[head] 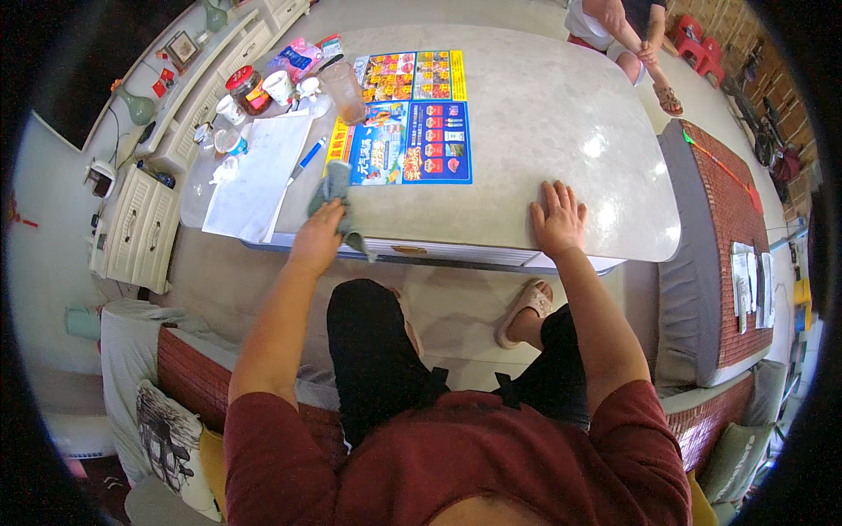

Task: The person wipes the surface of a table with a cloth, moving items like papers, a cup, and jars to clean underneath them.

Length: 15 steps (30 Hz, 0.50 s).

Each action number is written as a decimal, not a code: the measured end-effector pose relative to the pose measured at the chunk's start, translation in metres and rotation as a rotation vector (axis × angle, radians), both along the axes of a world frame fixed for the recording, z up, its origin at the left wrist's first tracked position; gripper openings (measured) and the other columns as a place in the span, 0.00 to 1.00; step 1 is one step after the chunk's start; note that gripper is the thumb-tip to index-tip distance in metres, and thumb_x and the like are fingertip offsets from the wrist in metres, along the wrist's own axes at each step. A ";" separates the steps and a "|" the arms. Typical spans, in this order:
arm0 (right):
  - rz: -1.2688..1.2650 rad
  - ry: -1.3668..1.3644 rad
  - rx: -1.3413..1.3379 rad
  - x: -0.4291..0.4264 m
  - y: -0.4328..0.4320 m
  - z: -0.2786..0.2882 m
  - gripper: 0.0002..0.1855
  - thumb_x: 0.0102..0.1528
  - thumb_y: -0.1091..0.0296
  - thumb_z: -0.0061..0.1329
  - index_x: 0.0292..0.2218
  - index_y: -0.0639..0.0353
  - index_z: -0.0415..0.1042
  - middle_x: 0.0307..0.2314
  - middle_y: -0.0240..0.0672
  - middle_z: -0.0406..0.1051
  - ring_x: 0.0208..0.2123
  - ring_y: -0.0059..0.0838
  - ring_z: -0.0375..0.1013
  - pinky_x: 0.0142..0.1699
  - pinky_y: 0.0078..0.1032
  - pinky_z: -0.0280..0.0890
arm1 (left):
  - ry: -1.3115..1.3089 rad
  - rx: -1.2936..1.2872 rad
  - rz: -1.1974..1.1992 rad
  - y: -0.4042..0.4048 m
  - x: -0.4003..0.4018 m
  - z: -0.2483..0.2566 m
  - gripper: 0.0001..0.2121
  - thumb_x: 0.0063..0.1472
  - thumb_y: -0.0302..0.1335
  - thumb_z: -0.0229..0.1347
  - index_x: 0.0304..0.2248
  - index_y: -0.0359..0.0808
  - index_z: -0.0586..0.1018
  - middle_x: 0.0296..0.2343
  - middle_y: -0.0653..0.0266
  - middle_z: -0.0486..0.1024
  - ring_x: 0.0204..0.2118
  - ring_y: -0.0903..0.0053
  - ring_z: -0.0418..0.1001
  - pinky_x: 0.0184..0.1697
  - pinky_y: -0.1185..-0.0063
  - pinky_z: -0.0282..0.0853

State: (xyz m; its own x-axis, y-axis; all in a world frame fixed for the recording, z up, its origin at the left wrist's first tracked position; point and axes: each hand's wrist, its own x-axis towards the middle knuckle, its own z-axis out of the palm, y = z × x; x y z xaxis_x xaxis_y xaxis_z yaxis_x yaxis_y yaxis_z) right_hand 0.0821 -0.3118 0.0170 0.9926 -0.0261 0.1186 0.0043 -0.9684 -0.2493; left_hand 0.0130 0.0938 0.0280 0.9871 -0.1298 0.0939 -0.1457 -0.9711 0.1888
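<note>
My left hand (318,238) is on a grey-green cloth (333,186) at the near edge of the table (520,144), and one end of the cloth hangs over that edge. Flat on the tabletop to the right, my right hand (561,220) has its fingers apart and holds nothing. Just beyond the cloth lies a colourful printed flyer (408,141). A blue and white marker pen (306,162) rests by the right edge of some white paper sheets (256,177), left of the cloth.
At the table's far left stand a clear plastic cup (343,92), a red-lidded jar (248,91), white cups (279,87) and a pink packet (297,58). Another person (631,39) sits beyond the far right corner. A mat-covered seat (723,250) flanks the table's right side.
</note>
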 end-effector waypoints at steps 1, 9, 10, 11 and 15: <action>-0.002 -0.008 0.000 0.001 0.000 0.000 0.27 0.53 0.50 0.34 0.52 0.49 0.55 0.54 0.36 0.49 0.58 0.34 0.42 0.59 0.40 0.35 | -0.004 0.007 -0.004 0.010 -0.001 0.001 0.23 0.46 0.20 0.52 0.45 0.33 0.65 0.50 0.57 0.59 0.53 0.65 0.57 0.54 0.73 0.54; -0.018 0.032 0.030 -0.003 0.006 0.013 0.28 0.53 0.52 0.34 0.53 0.52 0.53 0.55 0.38 0.47 0.58 0.35 0.40 0.60 0.39 0.33 | -0.039 -0.160 0.101 0.018 -0.010 -0.014 0.23 0.45 0.17 0.47 0.45 0.32 0.65 0.49 0.52 0.59 0.53 0.60 0.56 0.55 0.72 0.52; -0.014 0.066 0.006 -0.002 0.006 0.014 0.29 0.54 0.51 0.33 0.54 0.51 0.52 0.55 0.36 0.46 0.59 0.34 0.39 0.60 0.40 0.32 | -0.060 -0.193 0.059 0.004 -0.009 -0.014 0.23 0.44 0.17 0.47 0.45 0.32 0.65 0.49 0.51 0.59 0.53 0.60 0.56 0.55 0.71 0.51; -0.012 0.101 -0.017 -0.001 0.004 0.015 0.29 0.55 0.50 0.31 0.55 0.51 0.50 0.56 0.35 0.44 0.59 0.33 0.38 0.60 0.41 0.31 | -0.080 -0.226 0.012 -0.012 -0.007 -0.013 0.24 0.44 0.17 0.47 0.45 0.31 0.65 0.49 0.51 0.59 0.52 0.59 0.56 0.56 0.71 0.51; -0.018 0.015 0.018 0.001 0.001 0.003 0.28 0.55 0.50 0.31 0.54 0.51 0.51 0.55 0.36 0.46 0.59 0.34 0.40 0.60 0.42 0.32 | -0.039 -0.318 -0.208 -0.134 0.006 -0.009 0.23 0.42 0.17 0.50 0.43 0.31 0.68 0.48 0.52 0.61 0.53 0.58 0.55 0.56 0.70 0.49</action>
